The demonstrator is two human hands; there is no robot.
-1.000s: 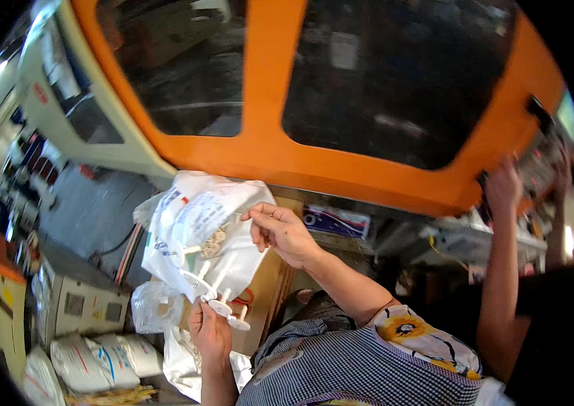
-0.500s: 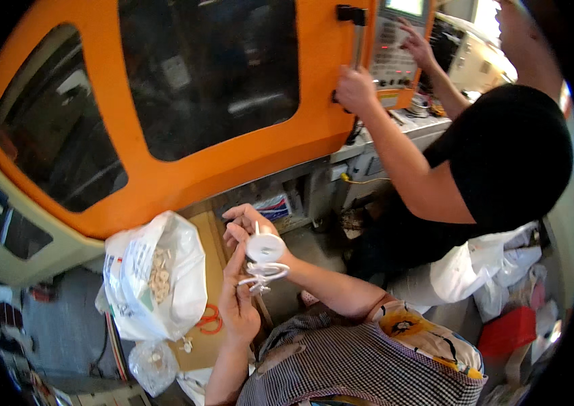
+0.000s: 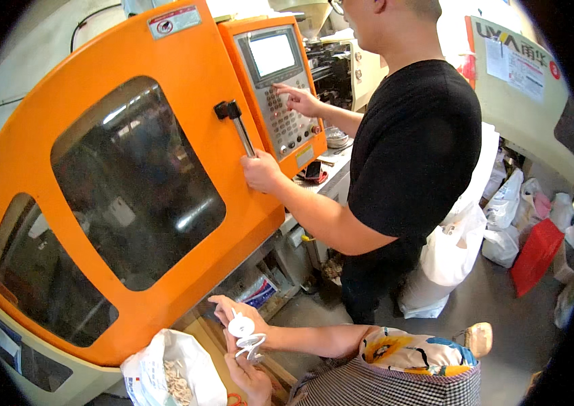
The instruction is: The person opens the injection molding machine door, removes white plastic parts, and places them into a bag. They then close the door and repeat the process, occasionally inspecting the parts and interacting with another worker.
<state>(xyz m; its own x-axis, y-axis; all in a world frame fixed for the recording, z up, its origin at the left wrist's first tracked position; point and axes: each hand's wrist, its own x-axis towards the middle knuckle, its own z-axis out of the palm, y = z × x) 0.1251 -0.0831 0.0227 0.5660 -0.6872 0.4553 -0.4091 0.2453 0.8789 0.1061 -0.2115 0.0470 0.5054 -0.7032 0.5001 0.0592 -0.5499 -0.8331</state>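
Note:
A small white plastic part (image 3: 241, 325), with a round disc and curled loops below it, sits between my two hands near the bottom of the view. My right hand (image 3: 246, 315) reaches in from the right and grips the part from behind, partly hidden by it. Below, my left hand (image 3: 252, 380) has its fingers raised against the part's near side. Beside my hands, at the lower left, an open white bag (image 3: 199, 365) holds many small beige-white pieces (image 3: 177, 382). Red scissor handles (image 3: 236, 399) show at the bottom edge.
A big orange machine (image 3: 192, 135) with dark windows fills the left. A co-worker in a black shirt (image 3: 422, 142) stands close on my right, one hand on the door handle (image 3: 242, 132), the other at the control panel (image 3: 277, 88). White sacks (image 3: 442, 271) and a red bag (image 3: 536, 257) lie beyond.
My view has tilted up and to the right, so my hands and the bag sit lower. The co-worker's finger is at the panel keys. The white part stays in my hands.

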